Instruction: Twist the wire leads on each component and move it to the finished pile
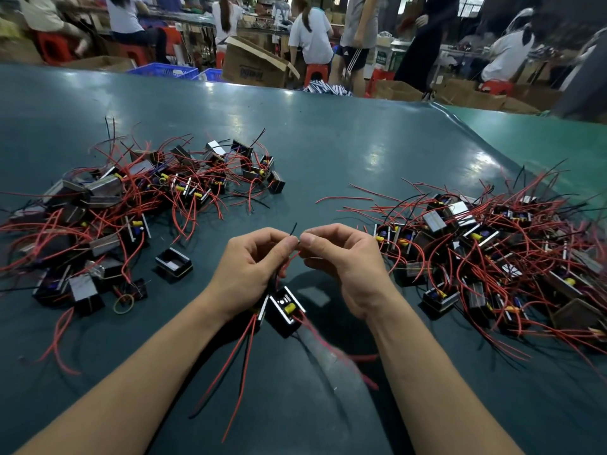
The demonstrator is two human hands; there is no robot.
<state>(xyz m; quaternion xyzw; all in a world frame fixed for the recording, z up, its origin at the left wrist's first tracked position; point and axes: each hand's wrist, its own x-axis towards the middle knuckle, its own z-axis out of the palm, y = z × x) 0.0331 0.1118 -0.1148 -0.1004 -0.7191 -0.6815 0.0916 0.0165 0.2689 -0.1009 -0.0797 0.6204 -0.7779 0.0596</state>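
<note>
A small black component with a yellow part and metal edges hangs just above the table between my wrists. Its red and black wire leads run up to my fingertips, and other leads trail down toward me. My left hand pinches the leads from the left, and my right hand pinches them from the right, thumbs and forefingers nearly meeting. A black lead tip sticks up above the pinch. One pile of components lies at the left, another pile at the right.
A lone black component sits apart near the left pile, and a yellow rubber band lies in front of it. The dark green table stretches ahead; beyond its far edge are seated people, cardboard boxes and blue crates.
</note>
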